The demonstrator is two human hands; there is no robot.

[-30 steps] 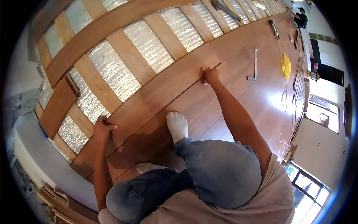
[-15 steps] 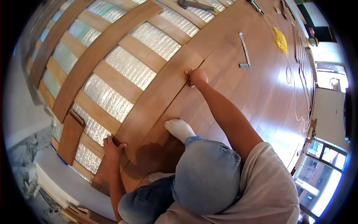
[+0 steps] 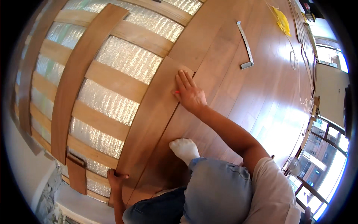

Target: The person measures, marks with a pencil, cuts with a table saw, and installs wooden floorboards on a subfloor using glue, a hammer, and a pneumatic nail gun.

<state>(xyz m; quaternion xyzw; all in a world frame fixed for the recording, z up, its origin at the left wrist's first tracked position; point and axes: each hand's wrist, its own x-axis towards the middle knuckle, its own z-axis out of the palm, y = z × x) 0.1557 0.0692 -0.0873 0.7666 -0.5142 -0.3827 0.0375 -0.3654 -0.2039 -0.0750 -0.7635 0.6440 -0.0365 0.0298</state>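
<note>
A long brown floorboard (image 3: 149, 112) lies along the laid floor, with a thin dark gap running along part of its right edge. My right hand (image 3: 191, 94) rests flat near the board's far end, fingers stretched out across it. Something small and red shows beside its thumb, too covered to name. At the board's near left edge is my left hand (image 3: 117, 179), its thumb spread over the top and its fingers apart at the side. The fingers' undersides are hidden. A white-socked foot (image 3: 185, 149) stands on the floor to the right of the board.
Wooden battens (image 3: 112, 80) cross silvery foil sheeting (image 3: 128, 58) at left. On them lie a loose long board (image 3: 80, 71) and a short board piece (image 3: 77, 173). A metal square (image 3: 245, 44), a yellow plastic bag (image 3: 282, 22) and a pale cord (image 3: 294, 74) lie on the finished floor.
My right hand has gone from curled fingers at the gap to lying flat on the board. My left hand stays at the board's near left edge. The whole view has shifted.
</note>
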